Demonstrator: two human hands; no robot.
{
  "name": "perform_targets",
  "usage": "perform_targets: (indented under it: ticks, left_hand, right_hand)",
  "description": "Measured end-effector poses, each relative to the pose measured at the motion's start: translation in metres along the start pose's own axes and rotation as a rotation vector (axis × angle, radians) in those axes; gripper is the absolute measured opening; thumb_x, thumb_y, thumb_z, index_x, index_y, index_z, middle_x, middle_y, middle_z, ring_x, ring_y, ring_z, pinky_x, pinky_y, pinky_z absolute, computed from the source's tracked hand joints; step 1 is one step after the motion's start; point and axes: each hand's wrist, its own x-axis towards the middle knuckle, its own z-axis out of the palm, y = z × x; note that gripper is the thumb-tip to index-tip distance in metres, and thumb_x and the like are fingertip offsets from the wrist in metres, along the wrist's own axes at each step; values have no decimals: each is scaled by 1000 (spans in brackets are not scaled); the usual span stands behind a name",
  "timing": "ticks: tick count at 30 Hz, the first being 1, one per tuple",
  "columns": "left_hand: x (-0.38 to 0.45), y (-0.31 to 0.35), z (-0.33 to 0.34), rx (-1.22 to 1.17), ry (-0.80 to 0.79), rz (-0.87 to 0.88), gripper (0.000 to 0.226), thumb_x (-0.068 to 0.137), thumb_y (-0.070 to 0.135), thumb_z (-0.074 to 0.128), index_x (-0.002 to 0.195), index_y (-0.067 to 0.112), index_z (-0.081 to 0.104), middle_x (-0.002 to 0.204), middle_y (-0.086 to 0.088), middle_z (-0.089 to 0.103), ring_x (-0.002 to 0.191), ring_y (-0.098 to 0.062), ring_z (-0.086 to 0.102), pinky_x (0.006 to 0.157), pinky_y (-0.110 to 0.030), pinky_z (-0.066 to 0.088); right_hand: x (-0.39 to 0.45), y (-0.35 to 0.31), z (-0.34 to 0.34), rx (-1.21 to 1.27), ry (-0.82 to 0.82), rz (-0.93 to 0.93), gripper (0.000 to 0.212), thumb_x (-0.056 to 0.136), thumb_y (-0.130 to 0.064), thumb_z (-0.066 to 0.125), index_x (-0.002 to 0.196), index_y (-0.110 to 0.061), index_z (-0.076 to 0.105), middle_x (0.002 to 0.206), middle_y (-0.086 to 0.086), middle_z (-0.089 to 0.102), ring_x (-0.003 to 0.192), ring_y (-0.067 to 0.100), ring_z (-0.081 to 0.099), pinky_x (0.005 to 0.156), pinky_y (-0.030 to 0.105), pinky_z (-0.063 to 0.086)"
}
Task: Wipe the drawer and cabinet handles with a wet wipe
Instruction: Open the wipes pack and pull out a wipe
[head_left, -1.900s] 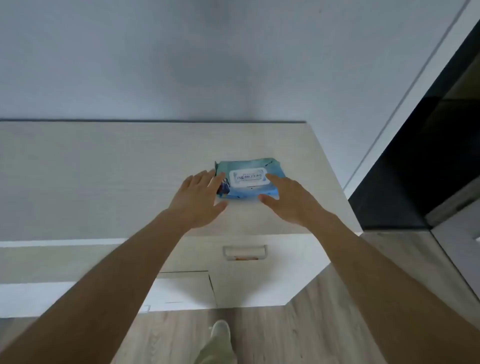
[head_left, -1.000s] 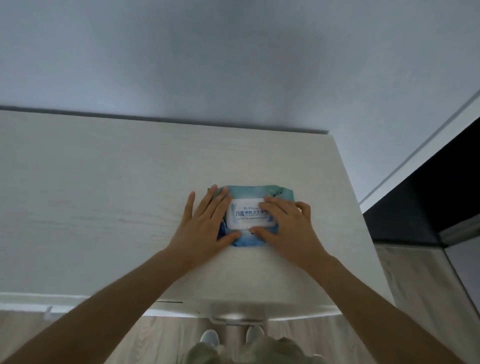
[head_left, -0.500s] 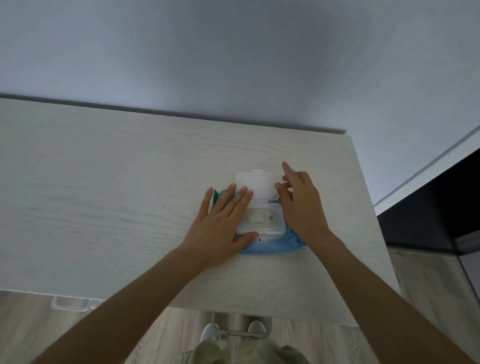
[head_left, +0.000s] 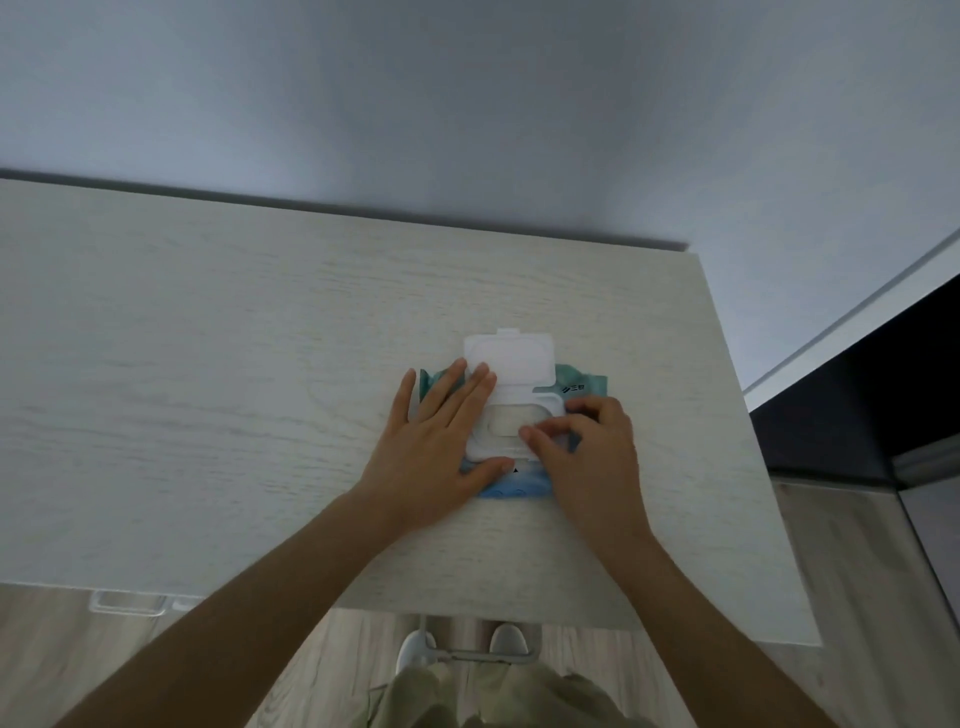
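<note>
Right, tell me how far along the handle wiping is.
Early. Done: the wipe pack lies on the cabinet top with its white lid flipped open. In hand: the left hand presses the pack flat while the right hand pinches at the opening; no wipe is visibly out. Left: pull a wipe and wipe the handles, such as the handle below the front edge.

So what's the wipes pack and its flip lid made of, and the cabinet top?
The wipes pack looks like soft printed plastic film, since it crinkles. Its flip lid seems stiff white matte plastic with molded edges. The cabinet top shows pale wood grain, maybe laminate.
</note>
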Motion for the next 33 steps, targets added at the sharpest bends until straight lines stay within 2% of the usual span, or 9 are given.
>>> perform_targets:
  ticks: [7,11,15,19,22,24,26,29,33]
  left_hand:
    - [5,2,-3,-30,-25,-51,96,81,74,33,151,22,-7,159,5,4,134,5,-27,112,-39,-24]
    - [8,7,-5,-27,29,-99,101,74,82,23,152,21,4,157,4,15,133,5,-16,106,-35,-31]
    - [5,11,-4,-33,72,-119,97,74,81,7,152,22,9,157,4,19,134,3,-12,106,-40,-31]
    - [2,13,-5,-86,109,-135,84,85,76,12,152,24,13,156,3,23,142,-3,-1,110,-45,-25]
    - [1,13,-3,-223,173,-139,57,100,48,30,147,32,1,155,1,25,140,0,5,116,-43,-12]
    - [1,10,-3,-268,205,-89,62,102,27,40,146,36,-2,158,-3,16,142,-9,13,118,-42,3]
    - [-1,6,-3,-214,229,-9,63,97,13,50,148,30,17,157,-10,14,142,-24,23,114,-46,19]
    - [-3,0,-4,-125,233,38,41,95,22,38,133,18,55,151,-11,32,140,-30,26,109,-55,31]
    - [-7,-5,0,-166,174,15,44,98,36,47,138,19,49,152,3,29,144,-15,10,116,-48,22]
  right_hand:
    - [15,-15,2,172,-15,268,15,76,-17,74,65,-19,64,104,-2,50,104,20,52,92,34,47]
    - [23,-24,-18,540,-194,402,13,78,-16,74,66,-20,70,76,0,70,78,19,66,66,25,53]
    - [21,-25,-23,497,-249,320,7,78,-19,73,72,-23,72,75,-5,72,75,10,67,71,22,52]
    - [20,-26,-19,460,-250,294,1,78,-22,73,79,-22,73,88,-1,72,88,15,66,83,29,53]
    - [19,-26,-19,490,-249,314,11,78,-28,71,88,-24,74,101,-2,71,98,13,63,95,34,49]
    - [18,-23,-18,463,-231,300,16,81,-29,68,96,-25,72,110,-2,67,105,12,59,100,35,46]
    - [15,-19,-17,409,-209,251,16,84,-26,67,99,-26,70,116,-1,63,109,12,55,102,33,43]
    - [12,-14,-16,335,-173,165,14,84,-22,67,87,-35,66,116,-1,58,108,8,52,97,21,41]
    - [5,-8,-8,114,-62,-3,13,82,-18,70,93,-25,71,117,1,54,113,15,43,97,28,35]
